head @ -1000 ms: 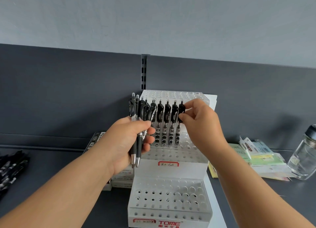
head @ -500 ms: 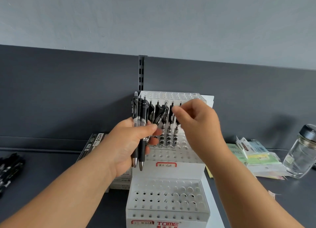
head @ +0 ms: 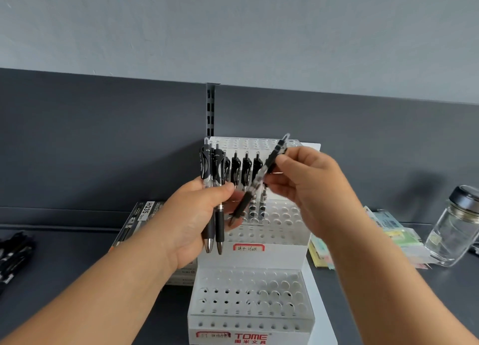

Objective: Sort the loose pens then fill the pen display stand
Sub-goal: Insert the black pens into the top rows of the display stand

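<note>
1. Two hands work in front of a white stand (head: 280, 256) on a dark grey shelf (head: 388, 306), and between them they cover much of its middle tier.
2. Left of the stand a box (head: 145, 211) marked HQ35 lies partly behind the left forearm, and a heap (head: 13, 256) of loose black pens sits at the far left edge.
3. Right of the stand is a stack of pastel packets (head: 394, 230), just beside it, with a jar (head: 453, 230) further right. Behind everything runs a dark panel (head: 103, 150) with a slotted upright (head: 210, 111).
4. Left hand (head: 191, 220): its fingers are curled round a pair (head: 217, 163) of pens, held upright with clips up and tips down, just in front of the stand's left edge.
5. Right hand (head: 311, 189): thumb and fingertips pinch a single pen (head: 254, 186), which is blurred and tilted. Its clicker end points up and right, and its tip points down towards the left fingers.
6. Counts:
   - The stand has three tiers.
   - A row (head: 246, 166) of at least four pens stands side by side in the middle tier, towards its left.
   - The tilted pen crosses the row's right end, so I cannot tell whether a fifth stands there.
7. Materials and shapes:
   - The stand is white plastic, stepped, drilled with rows of round holes, with red-framed labels and "TOME" in red on the lowest front.
   - The pens have black clips, clear barrels, black grips and metal cone tips.
   - The jar is clear glass with a dark lid.
</note>
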A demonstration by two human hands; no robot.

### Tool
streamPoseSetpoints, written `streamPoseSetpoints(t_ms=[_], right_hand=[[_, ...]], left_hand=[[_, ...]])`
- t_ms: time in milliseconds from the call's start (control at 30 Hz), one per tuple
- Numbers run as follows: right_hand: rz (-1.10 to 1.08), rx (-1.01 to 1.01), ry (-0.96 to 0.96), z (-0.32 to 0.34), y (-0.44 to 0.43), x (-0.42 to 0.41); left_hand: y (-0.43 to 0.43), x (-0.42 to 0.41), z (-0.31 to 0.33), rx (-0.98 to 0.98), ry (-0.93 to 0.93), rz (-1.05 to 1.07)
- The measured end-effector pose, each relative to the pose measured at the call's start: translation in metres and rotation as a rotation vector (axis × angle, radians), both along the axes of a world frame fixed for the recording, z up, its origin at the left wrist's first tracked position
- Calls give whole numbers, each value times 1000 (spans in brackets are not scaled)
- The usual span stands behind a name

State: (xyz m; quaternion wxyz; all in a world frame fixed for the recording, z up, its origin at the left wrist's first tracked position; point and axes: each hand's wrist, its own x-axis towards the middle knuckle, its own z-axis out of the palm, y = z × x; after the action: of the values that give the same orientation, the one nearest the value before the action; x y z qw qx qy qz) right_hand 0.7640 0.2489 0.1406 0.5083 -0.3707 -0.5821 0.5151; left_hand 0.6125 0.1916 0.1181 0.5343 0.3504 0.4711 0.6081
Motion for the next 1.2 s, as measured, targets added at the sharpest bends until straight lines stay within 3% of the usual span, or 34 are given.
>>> streamPoseSetpoints(t_ms=[200, 333, 767, 1200], right_hand=[[-310, 316, -191, 10, 12, 24], [-361, 399, -263, 4, 18, 21], [-332, 356, -566, -29, 33, 7], [-346, 298, -605, -34, 34, 9]], left_hand=[[1, -1, -2, -15, 6, 53], [1, 1, -2, -25, 21, 69], [-5, -1, -2, 7, 11, 10], [-10, 5, 1, 12, 68, -5]])
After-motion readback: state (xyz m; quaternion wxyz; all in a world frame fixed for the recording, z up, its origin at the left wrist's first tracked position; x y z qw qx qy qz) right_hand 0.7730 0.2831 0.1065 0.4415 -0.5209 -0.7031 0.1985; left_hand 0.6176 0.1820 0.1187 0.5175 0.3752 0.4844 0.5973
